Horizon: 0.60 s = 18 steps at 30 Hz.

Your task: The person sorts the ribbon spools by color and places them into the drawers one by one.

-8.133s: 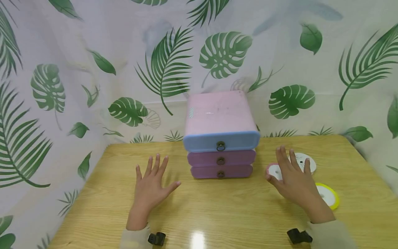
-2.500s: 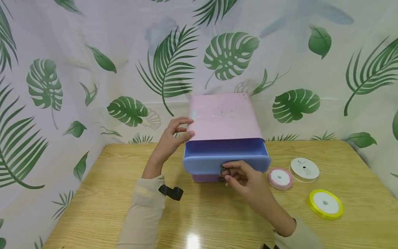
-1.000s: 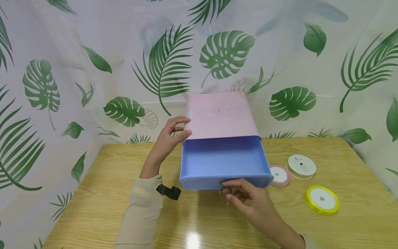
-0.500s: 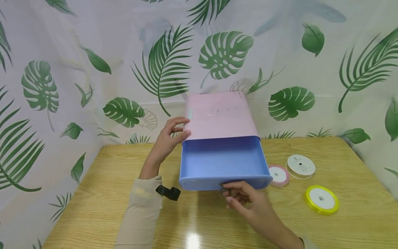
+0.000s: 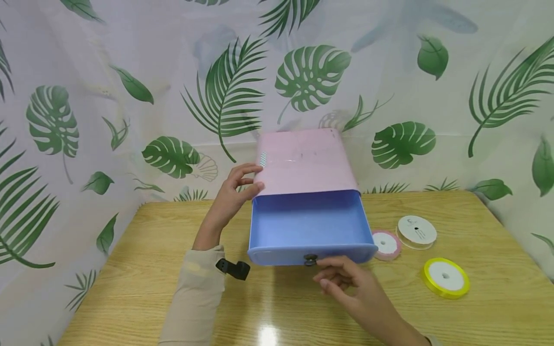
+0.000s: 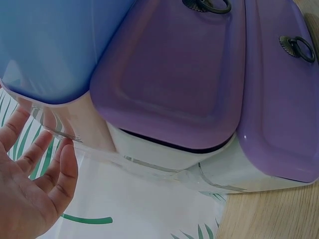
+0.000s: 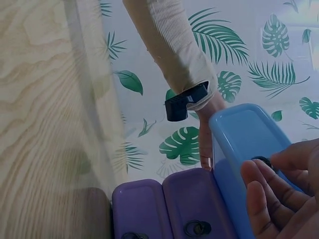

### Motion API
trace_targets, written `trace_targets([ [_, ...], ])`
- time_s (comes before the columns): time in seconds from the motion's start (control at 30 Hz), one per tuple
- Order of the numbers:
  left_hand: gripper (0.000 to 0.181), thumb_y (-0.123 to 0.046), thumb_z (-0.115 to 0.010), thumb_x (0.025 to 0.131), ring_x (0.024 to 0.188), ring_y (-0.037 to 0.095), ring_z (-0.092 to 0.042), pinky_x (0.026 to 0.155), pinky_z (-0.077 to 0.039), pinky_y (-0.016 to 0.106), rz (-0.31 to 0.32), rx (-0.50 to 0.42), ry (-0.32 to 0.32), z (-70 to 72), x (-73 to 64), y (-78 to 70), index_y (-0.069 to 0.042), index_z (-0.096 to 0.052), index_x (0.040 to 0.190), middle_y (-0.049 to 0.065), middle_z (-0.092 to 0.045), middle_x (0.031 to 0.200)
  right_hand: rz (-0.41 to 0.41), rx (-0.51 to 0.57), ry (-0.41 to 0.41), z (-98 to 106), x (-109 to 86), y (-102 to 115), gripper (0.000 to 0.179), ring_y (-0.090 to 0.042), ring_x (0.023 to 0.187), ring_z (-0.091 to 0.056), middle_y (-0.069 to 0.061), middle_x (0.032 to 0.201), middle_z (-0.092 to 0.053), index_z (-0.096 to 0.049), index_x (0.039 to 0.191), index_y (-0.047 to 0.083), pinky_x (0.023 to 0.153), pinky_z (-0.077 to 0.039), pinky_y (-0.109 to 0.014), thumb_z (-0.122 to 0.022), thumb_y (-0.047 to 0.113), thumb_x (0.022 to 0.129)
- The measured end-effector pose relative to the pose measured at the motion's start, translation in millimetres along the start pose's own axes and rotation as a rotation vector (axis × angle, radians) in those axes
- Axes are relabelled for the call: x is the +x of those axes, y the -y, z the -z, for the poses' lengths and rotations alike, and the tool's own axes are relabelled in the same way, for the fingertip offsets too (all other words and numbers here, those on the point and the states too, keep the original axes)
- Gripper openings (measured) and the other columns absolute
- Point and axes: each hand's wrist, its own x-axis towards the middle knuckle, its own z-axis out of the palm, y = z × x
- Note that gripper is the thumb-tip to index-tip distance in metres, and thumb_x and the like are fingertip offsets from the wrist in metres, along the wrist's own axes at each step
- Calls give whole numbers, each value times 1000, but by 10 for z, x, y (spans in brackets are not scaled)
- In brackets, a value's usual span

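A small drawer cabinet with a pink top stands against the leafy cloth. Its blue top drawer is pulled far out, and nothing lies inside. My left hand rests with its fingertips on the cabinet's left side, as the left wrist view also shows. Right by the drawer's dark ring pull is my right hand, its fingers loosely bent and no longer round the ring. Two purple drawers below are pushed in; the head view hides them.
Right of the cabinet lie three ribbon spools on the wooden table: a pink one beside the drawer, a white one behind it, and a yellow one nearer the front. Patterned cloth hangs behind.
The right hand took the ring and drew the blue drawer out towards me; just now its fingers came off the ring. Earlier, the left hand moved from the table to the cabinet's side.
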Motion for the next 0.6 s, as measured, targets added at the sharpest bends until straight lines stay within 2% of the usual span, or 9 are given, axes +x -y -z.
trace_targets([
  [0.17, 43, -25, -61, 93, 127, 31, -44, 94, -50, 49, -1, -9, 6, -6, 4, 18, -19, -53, 135, -1, -32, 151, 7, -49, -19, 95, -52, 24, 34, -2, 75, -65, -7, 93, -70, -58, 117, 4, 59, -54, -23, -63, -8, 85],
  [0.43, 43, -28, -61, 93, 127, 31, -43, 94, -50, 49, -11, 4, 10, -10, 10, 38, -21, -53, 135, -3, -32, 151, -15, -176, -50, 330, -174, 83, 42, 1, 79, -63, 11, 100, -67, -60, 117, 11, 63, -52, -19, -70, -6, 81],
  [0.53, 43, -28, -61, 93, 127, 31, -43, 93, -50, 49, -22, 22, 6, -12, 5, 43, -21, -53, 136, -3, -32, 151, -42, -223, -52, 448, -224, 132, 43, 1, 81, -63, 13, 104, -66, -60, 119, 11, 66, -52, -17, -70, -6, 81],
  [0.6, 44, -28, -60, 94, 127, 32, -43, 93, -51, 49, -35, 33, 5, -9, 1, 44, -21, -52, 136, -1, -31, 152, -33, -238, -61, 523, -251, 140, 45, 2, 83, -63, 15, 107, -65, -60, 119, 9, 68, -51, -15, -70, -8, 79],
])
